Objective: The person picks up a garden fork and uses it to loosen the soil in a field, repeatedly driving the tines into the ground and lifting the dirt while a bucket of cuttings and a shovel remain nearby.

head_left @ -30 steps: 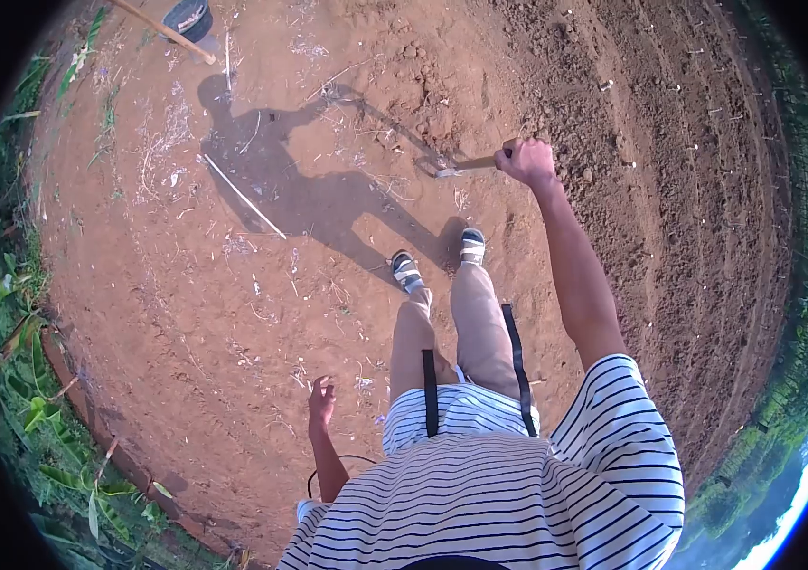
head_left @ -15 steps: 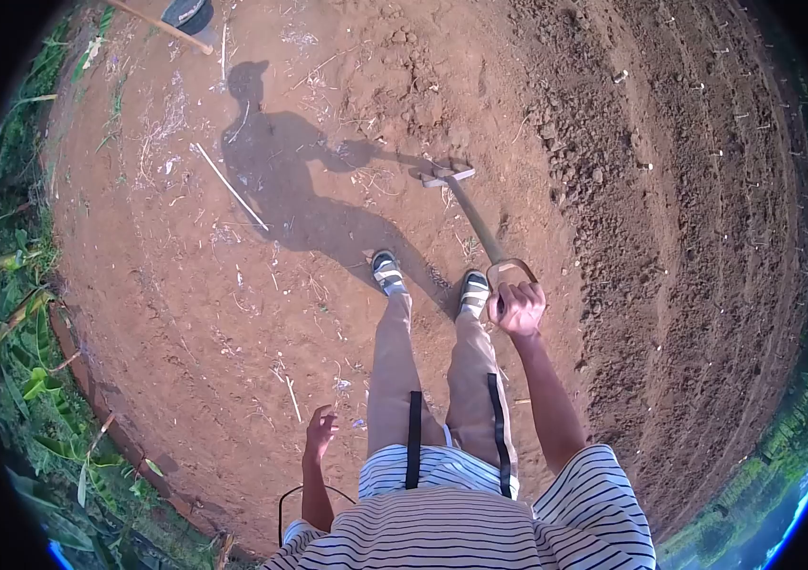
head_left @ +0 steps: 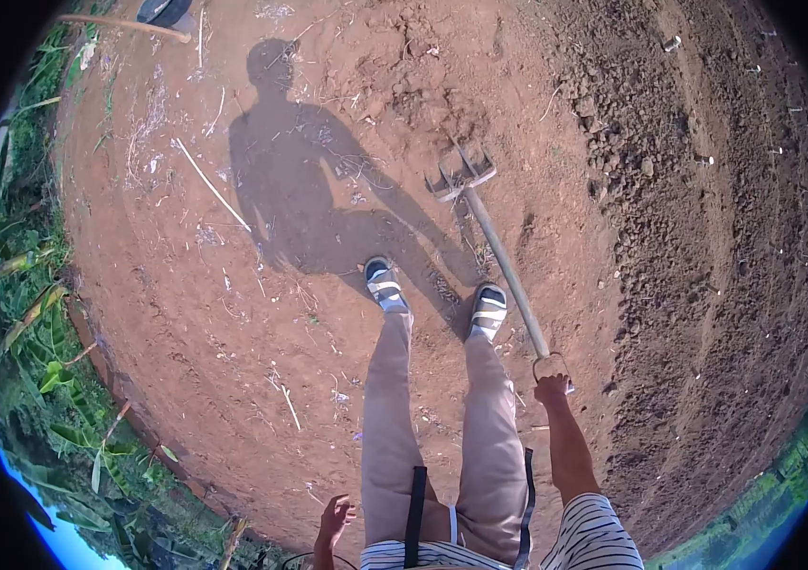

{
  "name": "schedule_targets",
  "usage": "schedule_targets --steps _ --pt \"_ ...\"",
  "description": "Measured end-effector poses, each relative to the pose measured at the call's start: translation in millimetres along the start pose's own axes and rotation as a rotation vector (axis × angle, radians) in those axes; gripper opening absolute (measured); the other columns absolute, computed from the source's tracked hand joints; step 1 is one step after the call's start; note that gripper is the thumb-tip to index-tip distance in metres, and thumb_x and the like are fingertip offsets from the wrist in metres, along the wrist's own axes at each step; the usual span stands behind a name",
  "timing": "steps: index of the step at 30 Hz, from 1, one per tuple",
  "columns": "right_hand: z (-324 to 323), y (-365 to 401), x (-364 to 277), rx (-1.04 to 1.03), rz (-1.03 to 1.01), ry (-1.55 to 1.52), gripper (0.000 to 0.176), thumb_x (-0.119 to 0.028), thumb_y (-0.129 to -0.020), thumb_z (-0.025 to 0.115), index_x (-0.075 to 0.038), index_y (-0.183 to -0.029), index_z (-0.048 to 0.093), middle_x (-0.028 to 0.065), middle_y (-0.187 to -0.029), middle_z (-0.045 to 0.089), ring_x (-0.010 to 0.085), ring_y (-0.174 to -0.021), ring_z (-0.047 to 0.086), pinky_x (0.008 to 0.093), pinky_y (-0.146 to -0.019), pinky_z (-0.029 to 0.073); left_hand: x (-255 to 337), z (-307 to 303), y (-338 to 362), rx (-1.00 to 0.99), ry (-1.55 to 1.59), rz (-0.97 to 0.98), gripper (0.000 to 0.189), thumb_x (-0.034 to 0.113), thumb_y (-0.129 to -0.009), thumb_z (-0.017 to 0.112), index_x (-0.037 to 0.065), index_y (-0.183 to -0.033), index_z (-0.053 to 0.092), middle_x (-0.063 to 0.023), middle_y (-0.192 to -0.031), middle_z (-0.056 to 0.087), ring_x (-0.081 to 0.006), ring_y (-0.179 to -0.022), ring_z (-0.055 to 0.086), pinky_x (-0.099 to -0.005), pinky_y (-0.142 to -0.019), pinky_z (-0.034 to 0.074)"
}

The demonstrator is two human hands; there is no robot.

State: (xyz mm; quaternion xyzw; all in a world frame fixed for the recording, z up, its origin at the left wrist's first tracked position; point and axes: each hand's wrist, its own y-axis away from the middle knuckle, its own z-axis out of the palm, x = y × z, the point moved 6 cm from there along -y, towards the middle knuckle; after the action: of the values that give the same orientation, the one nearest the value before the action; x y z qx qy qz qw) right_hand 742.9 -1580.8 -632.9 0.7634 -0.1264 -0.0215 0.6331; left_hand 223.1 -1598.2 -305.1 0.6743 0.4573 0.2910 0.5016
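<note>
A garden fork with a wooden shaft and a looped handle slants across the soil beside my right foot. Its metal head with several tines lies beyond my feet. My right hand is closed around the handle at the near end. Low in the frame, left of my legs, my left hand hangs with its fingers apart and holds nothing. Sandals are on both my feet.
Tilled dark soil with small white markers runs along the right. A thin pale stick lies left of my shadow. A wooden pole and a dark container are at the top left. Green plants line the left edge.
The right hand has drawn back toward my body with the handle. The fork's head has turned so that its tines show, and its shaft lies farther right. My left hand is lower in view.
</note>
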Motion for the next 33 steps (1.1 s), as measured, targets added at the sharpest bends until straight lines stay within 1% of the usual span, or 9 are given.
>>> schedule_targets --steps 4,9,14,19,21,22,28,30,33 --pt "-30 29 -1 -0.153 -0.095 -0.046 0.034 -0.033 -0.076 0.047 -0.01 -0.095 0.062 0.0087 -0.101 0.061 0.0259 -0.099 0.055 0.0403 -0.084 0.039 -4 22 7 -0.074 0.088 0.013 0.034 0.026 -0.089 0.043 0.01 -0.119 0.04 -0.0099 -0.094 0.058 -0.0183 -0.076 0.06 -0.0301 -0.064 0.048" --pt "-100 97 -2 -0.096 -0.209 0.022 0.035 -0.033 -0.076 0.045 -0.009 -0.095 0.062 0.0131 -0.097 0.061 0.0271 -0.093 0.058 0.0397 -0.082 0.042 4 34 24 -0.096 0.201 0.101 0.031 0.024 -0.089 0.044 0.012 -0.118 0.042 -0.0096 -0.094 0.059 -0.0175 -0.074 0.06 -0.0279 -0.061 0.047" --pt "-215 193 -21 0.006 -0.579 0.326 0.034 -0.041 -0.067 0.06 -0.011 -0.084 0.063 0.0105 -0.085 0.063 0.0266 -0.081 0.061 0.0379 -0.073 0.047 0 33 34 -0.077 0.362 0.136 0.032 0.026 -0.089 0.045 0.014 -0.118 0.042 -0.0103 -0.095 0.058 -0.0189 -0.073 0.06 -0.0303 -0.06 0.048" --pt "-444 334 -66 0.567 -0.673 0.371 0.027 -0.037 -0.067 0.062 -0.011 -0.072 0.06 0.0113 -0.07 0.061 0.0236 -0.07 0.061 0.0347 -0.068 0.047 17 22 23 -0.048 0.432 0.207 0.033 0.03 -0.088 0.045 0.016 -0.117 0.041 -0.0126 -0.098 0.058 -0.0218 -0.074 0.06 -0.0373 -0.062 0.047" --pt "-535 408 -90 0.686 -0.646 0.265 0.036 -0.043 -0.072 0.057 -0.007 -0.068 0.056 0.0131 -0.061 0.055 0.0221 -0.056 0.053 0.0354 -0.059 0.046 2 25 22 -0.061 0.446 0.176 0.034 0.032 -0.088 0.045 0.016 -0.117 0.041 -0.0131 -0.099 0.058 -0.023 -0.074 0.06 -0.0397 -0.064 0.047" --pt "-564 427 -96 0.958 -0.589 0.468 0.036 -0.039 -0.075 0.051 -0.005 -0.063 0.053 0.0111 -0.051 0.05 0.02 -0.046 0.046 0.0343 -0.053 0.044 -2 24 4 -0.087 0.472 0.192 0.035 0.033 -0.088 0.045 0.017 -0.118 0.04 -0.0138 -0.101 0.057 -0.0247 -0.076 0.06 -0.0419 -0.066 0.046" --pt "-640 666 -83 1.04 -0.521 0.22 0.042 -0.04 -0.076 0.043 -0.005 -0.076 0.067 0.0128 -0.057 0.053 0.0212 -0.058 0.049 0.0339 -0.064 0.042 20 -2 -11 -0.07 0.644 0.22 0.037 0.035 -0.087 0.044 0.018 -0.119 0.037 -0.0159 -0.106 0.055 -0.029 -0.079 0.059 -0.0464 -0.07 0.045" --pt "-650 713 -57 1.451 -0.49 0.426 0.038 -0.038 -0.075 0.049 -0.004 -0.078 0.066 0.0133 -0.063 0.057 0.0216 -0.062 0.051 0.0343 -0.067 0.042 25 -9 -18 -0.073 0.59 0.187 0.038 0.036 -0.087 0.045 0.018 -0.119 0.037 -0.0154 -0.106 0.055 -0.0286 -0.079 0.059 -0.0453 -0.069 0.046" --pt "-641 783 -38 1.637 -0.634 0.296 0.033 -0.032 -0.073 0.054 -0.001 -0.079 0.064 0.0131 -0.069 0.056 0.0231 -0.069 0.052 0.0343 -0.068 0.04 35 -27 -22 -0.095 0.503 0.181 0.039 0.037 -0.086 0.045 0.017 -0.119 0.037 -0.0147 -0.104 0.056 -0.0276 -0.08 0.059 -0.0428 -0.067 0.047"
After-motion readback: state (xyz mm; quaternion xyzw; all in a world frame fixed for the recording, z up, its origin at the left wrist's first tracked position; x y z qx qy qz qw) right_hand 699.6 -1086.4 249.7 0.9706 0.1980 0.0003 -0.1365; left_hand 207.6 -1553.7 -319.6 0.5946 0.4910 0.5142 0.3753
